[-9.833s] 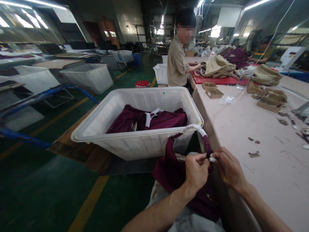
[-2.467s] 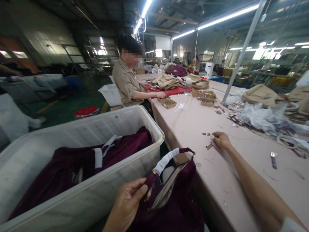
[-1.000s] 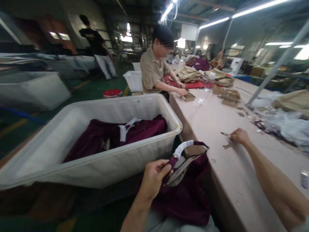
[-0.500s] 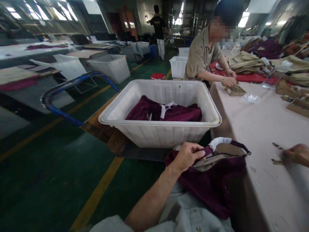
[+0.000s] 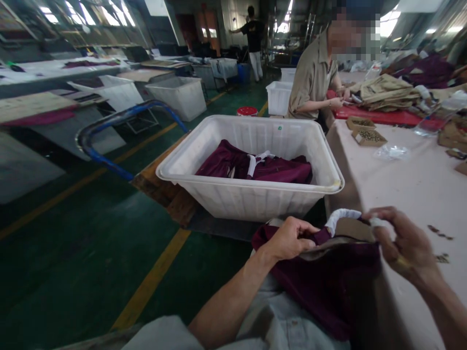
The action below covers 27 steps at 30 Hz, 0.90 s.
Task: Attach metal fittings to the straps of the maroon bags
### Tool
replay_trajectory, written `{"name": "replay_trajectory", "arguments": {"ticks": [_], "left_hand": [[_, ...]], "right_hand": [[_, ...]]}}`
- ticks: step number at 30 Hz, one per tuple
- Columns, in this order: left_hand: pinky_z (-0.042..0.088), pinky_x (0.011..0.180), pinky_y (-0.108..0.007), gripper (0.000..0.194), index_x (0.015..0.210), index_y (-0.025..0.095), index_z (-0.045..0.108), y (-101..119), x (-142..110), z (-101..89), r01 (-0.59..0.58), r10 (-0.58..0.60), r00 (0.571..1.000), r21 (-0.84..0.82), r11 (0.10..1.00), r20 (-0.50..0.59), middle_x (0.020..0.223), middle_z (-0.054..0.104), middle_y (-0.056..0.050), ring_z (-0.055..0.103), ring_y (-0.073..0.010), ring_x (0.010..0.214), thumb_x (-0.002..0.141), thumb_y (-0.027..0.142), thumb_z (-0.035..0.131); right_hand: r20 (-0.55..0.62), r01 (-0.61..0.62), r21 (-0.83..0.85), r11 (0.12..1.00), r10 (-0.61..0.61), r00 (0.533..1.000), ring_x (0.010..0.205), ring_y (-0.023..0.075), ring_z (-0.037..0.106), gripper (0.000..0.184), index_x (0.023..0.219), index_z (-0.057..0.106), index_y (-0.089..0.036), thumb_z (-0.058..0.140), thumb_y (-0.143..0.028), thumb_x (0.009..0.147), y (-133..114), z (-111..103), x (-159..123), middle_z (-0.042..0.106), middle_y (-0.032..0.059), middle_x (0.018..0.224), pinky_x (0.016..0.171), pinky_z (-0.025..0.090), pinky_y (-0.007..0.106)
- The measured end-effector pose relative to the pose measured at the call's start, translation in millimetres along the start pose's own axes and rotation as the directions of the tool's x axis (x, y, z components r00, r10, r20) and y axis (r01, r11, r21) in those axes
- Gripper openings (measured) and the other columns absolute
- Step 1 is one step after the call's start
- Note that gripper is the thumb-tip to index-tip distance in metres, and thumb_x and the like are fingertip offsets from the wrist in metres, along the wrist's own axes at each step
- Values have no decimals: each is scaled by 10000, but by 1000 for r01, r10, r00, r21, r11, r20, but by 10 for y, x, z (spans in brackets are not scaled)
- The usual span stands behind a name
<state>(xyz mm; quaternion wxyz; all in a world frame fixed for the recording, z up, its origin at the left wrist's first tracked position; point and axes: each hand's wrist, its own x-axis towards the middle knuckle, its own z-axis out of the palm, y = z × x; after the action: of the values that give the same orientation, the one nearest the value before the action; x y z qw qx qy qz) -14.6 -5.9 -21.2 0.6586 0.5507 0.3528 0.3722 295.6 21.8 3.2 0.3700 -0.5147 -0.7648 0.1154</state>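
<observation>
A maroon bag (image 5: 314, 282) with a pale lining rests on my lap against the table edge. Its handle (image 5: 341, 216) is wrapped in white and arches up over the opening. My left hand (image 5: 294, 238) pinches the left end of this handle. At the handle's right end, the fingers of my right hand (image 5: 404, 238) are bent around the strap and bag edge; a white wrap covers one fingertip. Whether a small part sits between those fingers, I cannot tell. On the table to the right lie small dark metal pieces (image 5: 441, 233) in two groups.
Ahead stands a white bin (image 5: 241, 201) with maroon bags (image 5: 222, 163) inside, on a cart with a blue handle (image 5: 102, 158). The pale table (image 5: 401, 184) bears small boxes of metal parts (image 5: 368, 137) and a plastic bag (image 5: 392, 151). Beyond, a co-worker (image 5: 310, 73) handles khaki items.
My right hand has come from the metal pieces on the table to the handle's right end. My left hand keeps its hold. The co-worker's hands have left the box of parts.
</observation>
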Motion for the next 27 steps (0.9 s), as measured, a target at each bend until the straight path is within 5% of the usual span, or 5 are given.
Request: {"name": "replay_trajectory", "arguments": {"ticks": [4,11,16,21,27], "left_hand": [[513,751,-273,375,1089,127,793,14,83,67,-62,56,998,168,984,38,946,776,-70,687,-211,847,728,118,688],[478,856,-313,214,950,167,800,-153,106,-105,-105,146,989,517,849,-40,934,781,-72,675,-222,876,757,159,709],[430,616,-242,219,869,116,765,-249,71,-126,-64,83,996,374,925,-34,753,742,-52,600,-144,634,878,306,656],[440,610,-232,325,873,97,757,-248,84,-82,-28,51,991,184,983,-123,768,752,-84,616,-139,638,863,419,717],[412,567,-228,349,858,94,774,-203,105,-62,-1,16,979,72,997,-203,670,683,-38,560,-123,586,803,439,784]], "right_hand": [[105,244,57,968,-249,963,874,237,678,165,1117,539,-221,484,-262,968,-604,589,83,701,114,1067,769,529,371],[-2,86,-106,991,-86,996,666,227,605,252,1164,526,-184,495,-291,937,-12,813,45,644,70,844,608,449,341],[9,36,-120,992,-35,999,633,226,587,223,1140,531,-180,489,-299,957,154,932,75,609,41,770,594,414,340],[17,48,-26,999,-47,999,662,212,598,173,1134,515,-185,462,-264,990,81,983,126,614,50,836,611,457,342],[-76,314,27,949,-311,947,1131,294,605,246,1179,499,-208,528,-157,940,-122,801,71,596,157,1245,966,518,502]]}}
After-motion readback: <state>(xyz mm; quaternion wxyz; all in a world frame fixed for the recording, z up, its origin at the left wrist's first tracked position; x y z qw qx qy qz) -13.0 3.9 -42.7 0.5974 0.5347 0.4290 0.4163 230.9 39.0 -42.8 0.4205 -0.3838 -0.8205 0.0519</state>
